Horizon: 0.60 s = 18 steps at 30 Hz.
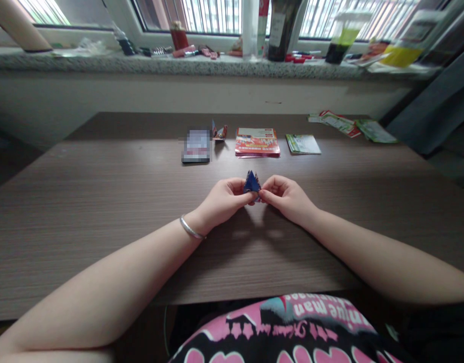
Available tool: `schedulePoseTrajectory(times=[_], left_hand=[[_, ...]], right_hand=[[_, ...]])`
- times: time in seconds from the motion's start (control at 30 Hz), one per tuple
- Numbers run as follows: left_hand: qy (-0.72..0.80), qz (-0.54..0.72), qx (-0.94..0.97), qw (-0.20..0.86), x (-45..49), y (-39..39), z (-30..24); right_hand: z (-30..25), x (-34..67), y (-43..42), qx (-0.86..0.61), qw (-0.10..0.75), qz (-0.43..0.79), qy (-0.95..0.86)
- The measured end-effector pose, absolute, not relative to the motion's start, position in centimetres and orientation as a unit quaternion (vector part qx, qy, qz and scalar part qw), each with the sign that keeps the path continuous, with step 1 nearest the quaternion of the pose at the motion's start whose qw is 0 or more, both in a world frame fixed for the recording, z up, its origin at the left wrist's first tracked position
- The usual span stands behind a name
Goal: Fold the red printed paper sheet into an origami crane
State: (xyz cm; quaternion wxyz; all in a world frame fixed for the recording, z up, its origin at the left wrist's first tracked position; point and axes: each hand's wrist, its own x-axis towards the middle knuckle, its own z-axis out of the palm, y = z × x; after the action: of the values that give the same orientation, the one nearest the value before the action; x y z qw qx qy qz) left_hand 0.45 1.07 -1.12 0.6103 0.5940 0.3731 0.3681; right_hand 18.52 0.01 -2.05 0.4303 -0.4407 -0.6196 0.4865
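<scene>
A small folded paper piece (251,182), dark blue with a bit of red, stands pointed upward at the middle of the brown wooden table (103,201). My left hand (221,201), with a silver bangle on its wrist, pinches the paper's left side with closed fingers. From the other side my right hand (285,195) pinches it with closed fingers too. Both hands rest just above the tabletop and meet at the paper.
Farther back lie a dark phone (196,146), another small folded paper shape (219,132), a red leaflet stack (256,142), green leaflets (303,143) and more flyers (336,122) at the right. The window sill (103,61) holds bottles and clutter.
</scene>
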Motion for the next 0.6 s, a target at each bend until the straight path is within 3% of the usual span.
schedulePoseTrajectory(times=[0.33,0.6], left_hand=[[0.338,0.371,0.647,0.575,0.1,1.4,-1.5],[0.363,0.393,0.643,0.548,0.3,1.5,-2.0]], right_hand=[[-2.1,18.6,0.5,-0.486,0.445,0.425,-0.620],[-2.8,18.6,0.7,-0.447,0.464,0.461,-0.610]])
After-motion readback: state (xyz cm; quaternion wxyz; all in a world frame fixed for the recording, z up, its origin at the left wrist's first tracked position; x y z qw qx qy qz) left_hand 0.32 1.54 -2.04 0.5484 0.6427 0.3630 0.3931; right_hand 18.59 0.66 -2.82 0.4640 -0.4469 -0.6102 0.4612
